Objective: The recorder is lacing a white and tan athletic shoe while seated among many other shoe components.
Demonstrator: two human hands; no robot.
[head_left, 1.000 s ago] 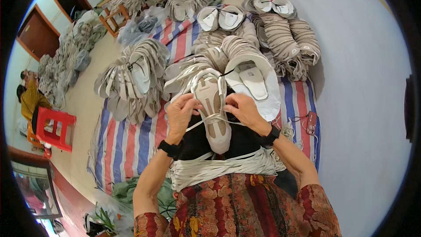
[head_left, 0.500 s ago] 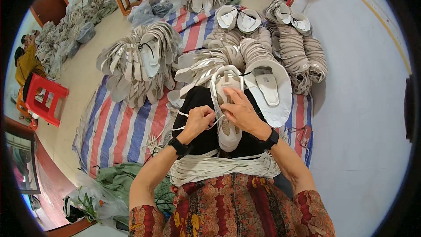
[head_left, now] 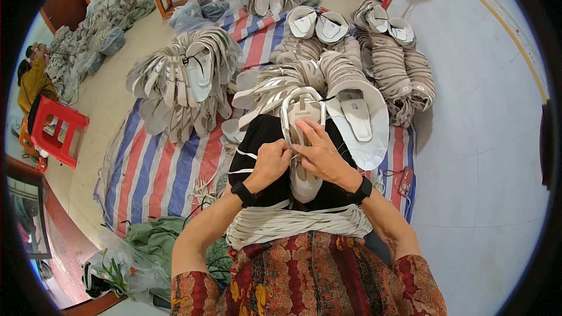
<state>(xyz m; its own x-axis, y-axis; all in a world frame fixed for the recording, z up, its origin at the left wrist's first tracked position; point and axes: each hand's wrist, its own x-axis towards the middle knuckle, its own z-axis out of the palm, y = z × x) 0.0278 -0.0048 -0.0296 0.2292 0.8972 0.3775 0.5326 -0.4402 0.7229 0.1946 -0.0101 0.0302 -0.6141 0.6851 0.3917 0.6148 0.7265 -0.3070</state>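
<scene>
A beige and white shoe upper (head_left: 307,186) lies lengthwise across my dark-clothed lap, its opening pointing away from me. My left hand (head_left: 271,162) is closed at its left edge, pinching a white shoelace (head_left: 243,170) whose loose length trails out to the left. The tip of the lace is hidden by the fingers. My right hand (head_left: 324,155) grips the upper from the right, with fingers laid over the tongue and the thumb close to my left fingertips. A thick bundle of white laces (head_left: 298,225) lies across my waist.
Several strung stacks of shoe uppers stand ahead, including a fanned stack (head_left: 175,85) at left and a stack (head_left: 354,117) touching my knees. Striped sheeting (head_left: 158,181) covers the floor. A red stool (head_left: 58,131) and a person in yellow (head_left: 35,85) are at far left.
My left hand has moved slightly right and up, up against the shoe upper, with the lace. The right hand stays on the upper, nearly in place.
</scene>
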